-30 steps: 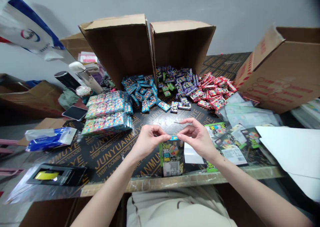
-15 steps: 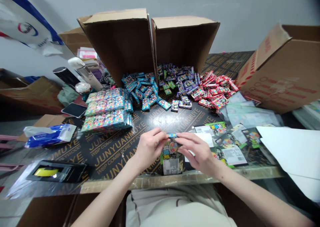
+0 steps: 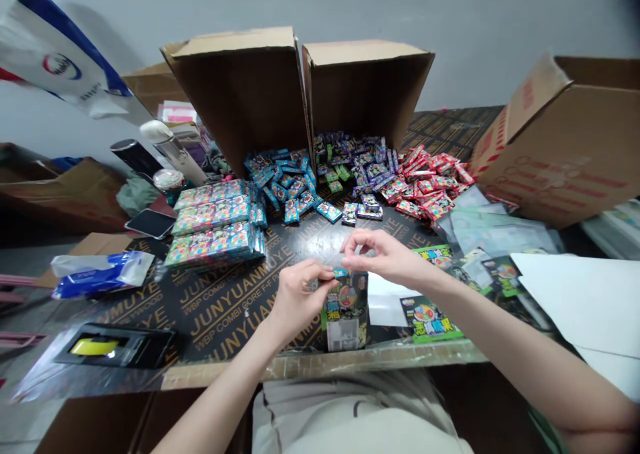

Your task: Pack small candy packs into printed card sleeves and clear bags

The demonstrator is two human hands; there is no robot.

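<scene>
My left hand (image 3: pixel 305 291) pinches a small blue packet (image 3: pixel 340 273) between thumb and fingertips, at the top end of a black printed pouch (image 3: pixel 346 301). That pouch lies upright to me near the table's front edge, its left edge green. Just above and to the right hovers my right hand (image 3: pixel 373 254), its fingers loosely curled with a gap at the tips and nothing visible in them. Ahead of it lie purple packets (image 3: pixel 370 211) and loose blue packets (image 3: pixel 296 204). To the right of the pouch are a white sheet (image 3: pixel 387 301) and another black-and-green pouch (image 3: pixel 427 317).
Two cardboard boxes (image 3: pixel 235 101) lie open behind the packets. Red packets (image 3: pixel 430 181) are heaped at right, near clear sleeves (image 3: pixel 500 231) and another carton (image 3: pixel 560 141). Stacked wrapped blocks (image 3: pixel 215 224), a phone (image 3: pixel 151 223) and a tape dispenser (image 3: pixel 115 344) are on the left.
My right hand has left the blue packet and moved up and forward, curling its fingers. My left hand keeps its pinch on the packet. More of the white sheet shows.
</scene>
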